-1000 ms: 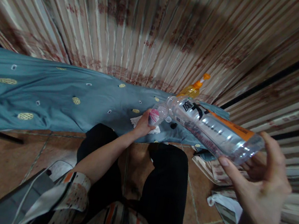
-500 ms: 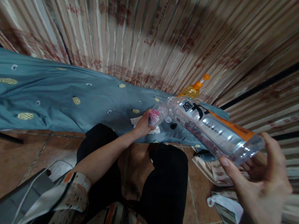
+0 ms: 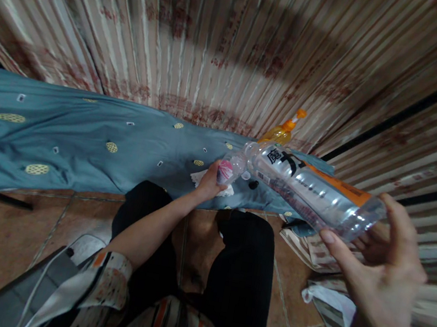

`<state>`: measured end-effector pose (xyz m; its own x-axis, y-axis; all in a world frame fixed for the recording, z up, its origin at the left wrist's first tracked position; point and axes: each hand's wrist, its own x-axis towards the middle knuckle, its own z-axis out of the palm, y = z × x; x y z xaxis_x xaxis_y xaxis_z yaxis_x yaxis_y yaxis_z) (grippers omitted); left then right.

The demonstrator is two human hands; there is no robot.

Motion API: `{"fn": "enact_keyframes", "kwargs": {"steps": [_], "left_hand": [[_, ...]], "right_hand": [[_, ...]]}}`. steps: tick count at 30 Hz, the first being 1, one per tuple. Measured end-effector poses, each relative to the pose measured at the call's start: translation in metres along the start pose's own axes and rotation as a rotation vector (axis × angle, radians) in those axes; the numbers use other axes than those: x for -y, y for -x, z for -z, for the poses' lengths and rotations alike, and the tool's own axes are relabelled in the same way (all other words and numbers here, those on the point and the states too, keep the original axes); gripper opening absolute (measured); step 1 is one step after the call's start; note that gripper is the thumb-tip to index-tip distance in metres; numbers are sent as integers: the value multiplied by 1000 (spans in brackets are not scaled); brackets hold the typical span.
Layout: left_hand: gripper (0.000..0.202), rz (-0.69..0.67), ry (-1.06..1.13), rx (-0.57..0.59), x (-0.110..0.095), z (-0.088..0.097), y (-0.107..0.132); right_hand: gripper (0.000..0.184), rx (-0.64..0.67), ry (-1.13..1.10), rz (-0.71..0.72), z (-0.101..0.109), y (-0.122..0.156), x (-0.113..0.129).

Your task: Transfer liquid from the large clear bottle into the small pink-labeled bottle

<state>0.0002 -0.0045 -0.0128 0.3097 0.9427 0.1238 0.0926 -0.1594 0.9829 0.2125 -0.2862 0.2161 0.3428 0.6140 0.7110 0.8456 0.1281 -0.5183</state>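
My right hand (image 3: 383, 269) is closed round the base of a large clear plastic bottle (image 3: 311, 184) with a silver, black and orange label. The bottle is tilted, its neck lower and to the left. In my left hand (image 3: 210, 180) is a small clear plastic bottle (image 3: 231, 168) with a pink and white print. The mouths of the two bottles meet; whether they touch or one sits inside the other I cannot tell. Under my left hand lies a white tissue (image 3: 198, 177). A small white cap (image 3: 245, 175) and a small black piece (image 3: 254, 184) lie beneath the large bottle.
An orange pump bottle (image 3: 280, 133) stands behind the large bottle on the blue-green patterned cloth (image 3: 79, 146). Pleated curtains (image 3: 221, 47) hang behind and to the right. A white plastic bag (image 3: 332, 300) lies low on the right, above the tiled floor (image 3: 291, 304).
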Motion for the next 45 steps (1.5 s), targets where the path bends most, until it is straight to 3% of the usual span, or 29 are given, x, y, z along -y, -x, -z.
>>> {"fn": "enact_keyframes", "kwargs": {"steps": [23, 45], "left_hand": [[99, 43, 27, -17, -22, 3, 6], [104, 62, 37, 1, -24, 4, 7]], "right_hand": [[117, 11, -12, 51, -1, -3, 1], [115, -13, 45, 18, 0, -4, 2]]}}
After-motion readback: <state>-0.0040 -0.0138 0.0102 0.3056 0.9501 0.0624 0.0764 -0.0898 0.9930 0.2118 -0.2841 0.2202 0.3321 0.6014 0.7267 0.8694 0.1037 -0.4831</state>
